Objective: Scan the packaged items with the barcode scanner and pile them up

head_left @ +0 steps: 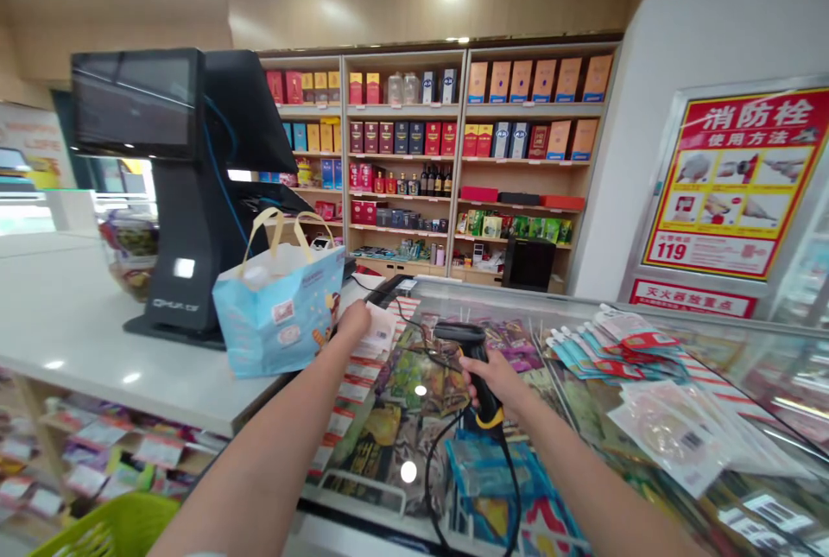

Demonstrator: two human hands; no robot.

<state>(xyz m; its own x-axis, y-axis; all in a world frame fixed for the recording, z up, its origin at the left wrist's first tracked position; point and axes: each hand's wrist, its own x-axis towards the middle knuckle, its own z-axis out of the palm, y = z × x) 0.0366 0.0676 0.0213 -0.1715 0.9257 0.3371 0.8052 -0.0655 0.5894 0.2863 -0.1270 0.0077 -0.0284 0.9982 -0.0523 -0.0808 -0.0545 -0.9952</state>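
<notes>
My right hand (496,380) is wrapped round the handle of a black and yellow barcode scanner (461,334), held above the glass counter, its cable looping below. My left hand (355,321) is closed at the right side of a light blue paper bag (278,315) with cream handles. A pale flat packet (379,328) with a printed code shows just beside its fingers, which hold the packet's edge. On the glass at the right lie white packets (673,436) and a pile of red, white and teal pouches (615,343).
A black register with a screen (136,104) stands on the white counter (65,298) at the left. The glass display counter (414,384) holds snacks under its top. Shelves of boxes and bottles (401,138) line the back. A green basket (110,527) is at the lower left.
</notes>
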